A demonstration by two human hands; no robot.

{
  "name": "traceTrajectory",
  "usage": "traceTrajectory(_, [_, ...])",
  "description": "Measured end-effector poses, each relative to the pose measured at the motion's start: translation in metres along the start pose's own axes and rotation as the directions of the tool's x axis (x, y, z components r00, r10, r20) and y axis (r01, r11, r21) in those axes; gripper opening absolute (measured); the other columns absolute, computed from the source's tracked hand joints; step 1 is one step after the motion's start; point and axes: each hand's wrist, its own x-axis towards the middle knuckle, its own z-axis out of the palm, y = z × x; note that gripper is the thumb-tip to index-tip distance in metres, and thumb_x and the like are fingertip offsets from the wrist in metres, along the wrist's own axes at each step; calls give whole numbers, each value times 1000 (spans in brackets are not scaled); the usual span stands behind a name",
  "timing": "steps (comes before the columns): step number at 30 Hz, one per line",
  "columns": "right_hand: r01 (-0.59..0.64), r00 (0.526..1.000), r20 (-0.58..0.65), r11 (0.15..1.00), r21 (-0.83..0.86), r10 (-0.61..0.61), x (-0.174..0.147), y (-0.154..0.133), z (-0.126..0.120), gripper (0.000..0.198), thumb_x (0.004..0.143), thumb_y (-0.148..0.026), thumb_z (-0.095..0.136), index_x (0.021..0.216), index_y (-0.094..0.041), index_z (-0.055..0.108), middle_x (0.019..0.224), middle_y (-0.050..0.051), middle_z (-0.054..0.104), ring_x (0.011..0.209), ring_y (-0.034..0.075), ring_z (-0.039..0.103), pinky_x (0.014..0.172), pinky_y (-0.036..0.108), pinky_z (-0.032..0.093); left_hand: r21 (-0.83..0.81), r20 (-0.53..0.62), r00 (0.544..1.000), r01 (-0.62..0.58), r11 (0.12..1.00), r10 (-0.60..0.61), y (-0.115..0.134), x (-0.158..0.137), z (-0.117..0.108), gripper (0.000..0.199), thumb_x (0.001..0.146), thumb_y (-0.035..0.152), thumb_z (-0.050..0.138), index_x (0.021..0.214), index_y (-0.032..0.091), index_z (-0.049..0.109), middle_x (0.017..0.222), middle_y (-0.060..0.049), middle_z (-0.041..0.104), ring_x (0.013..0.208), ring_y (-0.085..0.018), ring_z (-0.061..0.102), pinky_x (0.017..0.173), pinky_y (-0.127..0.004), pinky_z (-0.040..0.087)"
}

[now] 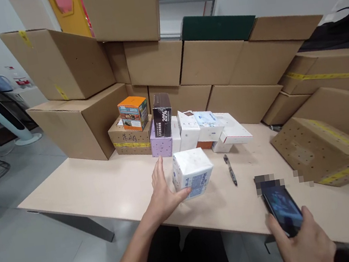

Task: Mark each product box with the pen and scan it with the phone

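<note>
Flanking white package (194, 172): left hand (164, 195), fingers (159, 172) left, thumb across front.

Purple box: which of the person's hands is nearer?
The left hand: it is just in front of the purple box, while the right hand, holding a phone, is farther off to the right.

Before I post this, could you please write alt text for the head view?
A person's open left hand is at a white and blue package; the right hand holds a phone. On the table, a pen lies near small boxes, with stacked cartons behind.
</note>
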Motion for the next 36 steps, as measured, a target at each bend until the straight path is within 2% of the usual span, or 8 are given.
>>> traceTrajectory(13, [92,991,-97,995,-49,-97,-3,-9,1,83,78,-65,66,133,-4,58,137,31,52,130,51,45,102,69,36,-528,110,994,64,847,-6,-8,10,27,114,70,30,85,157,26,11,160,-17,31,145,-34,37,116,-49,37])
traceTrajectory(16, [-95,976,218,932,350,18,-8,-35,-8,83,79,-60,68,146,-16,45,139,23,54,119,40,59,94,59,49,-713,218,976,179,678,-28,5,1,33,96,70,30,86,149,21,32,144,-18,53,130,-35,55,106,-50,48])
traceTrajectory(18, [-271,880,470,749,605,-62,-14,-57,-13,90,80,-55,69,154,-22,30,144,21,51,112,33,65,85,49,57,-773,348,937,296,562,-15,16,-10,39,77,73,30,84,138,16,46,132,-19,64,121,-35,62,102,-51,50])
traceTrajectory(22, [-416,826,559,589,693,-75,-22,-90,-24,84,76,-48,74,149,-21,40,143,18,54,115,32,64,81,41,60,-784,491,871,436,441,11,31,-32,58,62,77,32,82,129,15,54,128,-19,66,119,-35,63,102,-49,50])
traceTrajectory(25, [-427,875,465,672,605,137,-12,-93,-36,65,77,-50,72,133,-21,58,130,12,64,107,29,67,83,40,59,-768,508,856,401,499,94,27,-37,66,77,74,42,83,138,18,47,138,-20,58,127,-37,57,106,-53,45])
traceTrajectory(29, [-338,941,157,827,449,299,35,-62,-45,70,77,-55,70,136,-20,58,127,12,64,106,31,65,89,44,53,-537,388,921,188,822,43,9,-34,60,96,79,45,77,155,28,22,153,-16,41,144,-33,36,118,-56,27])
traceTrajectory(32, [-175,975,-110,973,148,192,91,-27,-34,78,75,-54,72,138,-10,57,124,22,62,115,37,58,95,46,44,-289,248,966,0,957,75,-1,-31,55,78,87,38,68,154,26,29,145,-15,49,139,-32,42,116,-55,29])
traceTrajectory(36, [2,997,-80,996,-92,-10,156,13,0,77,79,-56,65,130,1,61,99,21,63,115,38,56,83,42,44,-122,193,959,-184,975,205,-7,-29,58,62,88,30,62,147,23,42,133,-14,58,130,-33,47,112,-57,35])
